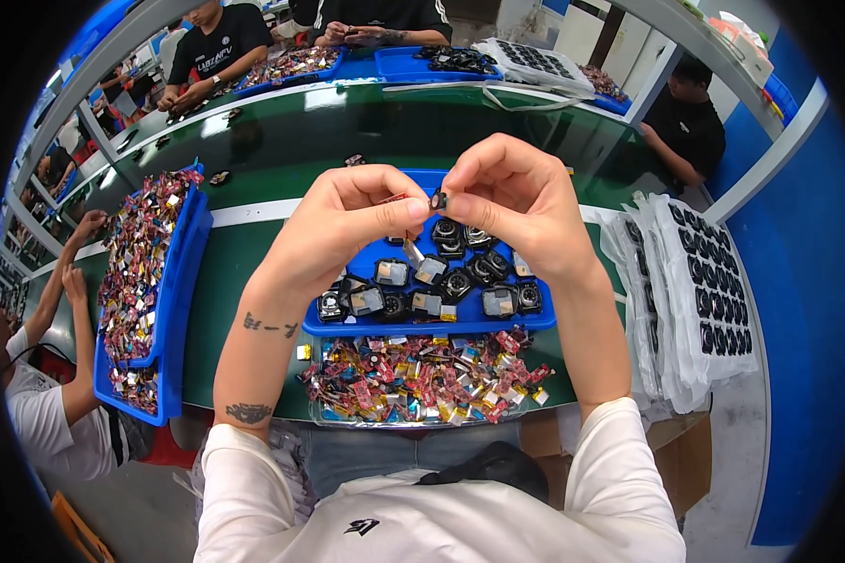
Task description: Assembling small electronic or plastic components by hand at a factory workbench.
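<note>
1. Pinching a small black part (pixel 438 199) between thumb and forefinger, the right hand (pixel 512 202) holds it above the blue tray (pixel 422 327).
2. Meeting it there, the left hand (pixel 347 225) grips a thin red piece (pixel 393 199) at its fingertips, just beside the black part.
3. Small black and silver modules (pixel 441 281) fill the tray on the green surface (pixel 244 272).
4. Red and gold components (pixel 422 375) are heaped just in front of the tray.
</note>
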The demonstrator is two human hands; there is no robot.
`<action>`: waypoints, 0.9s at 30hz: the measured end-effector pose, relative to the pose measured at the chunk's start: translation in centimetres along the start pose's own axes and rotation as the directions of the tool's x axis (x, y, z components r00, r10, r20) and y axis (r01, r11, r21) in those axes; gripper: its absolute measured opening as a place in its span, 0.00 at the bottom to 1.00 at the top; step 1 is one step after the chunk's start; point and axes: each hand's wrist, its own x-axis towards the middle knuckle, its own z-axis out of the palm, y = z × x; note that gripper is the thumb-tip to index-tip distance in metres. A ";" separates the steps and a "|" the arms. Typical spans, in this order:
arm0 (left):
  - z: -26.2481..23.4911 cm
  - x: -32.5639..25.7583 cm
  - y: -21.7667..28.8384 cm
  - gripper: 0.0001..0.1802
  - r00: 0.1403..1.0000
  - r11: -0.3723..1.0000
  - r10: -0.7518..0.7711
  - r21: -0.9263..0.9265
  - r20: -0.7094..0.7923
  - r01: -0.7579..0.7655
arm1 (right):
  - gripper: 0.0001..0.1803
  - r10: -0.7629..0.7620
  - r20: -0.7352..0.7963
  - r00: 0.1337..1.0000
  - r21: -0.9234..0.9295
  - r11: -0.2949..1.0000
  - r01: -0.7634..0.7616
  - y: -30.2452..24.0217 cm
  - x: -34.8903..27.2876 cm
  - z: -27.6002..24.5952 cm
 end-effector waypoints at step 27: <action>-0.6 -0.5 1.0 0.04 0.984 0.977 0.140 0.178 -0.107 -0.119 | 0.20 0.609 0.130 0.783 -0.973 0.231 -0.017 6.4 0.0 -0.6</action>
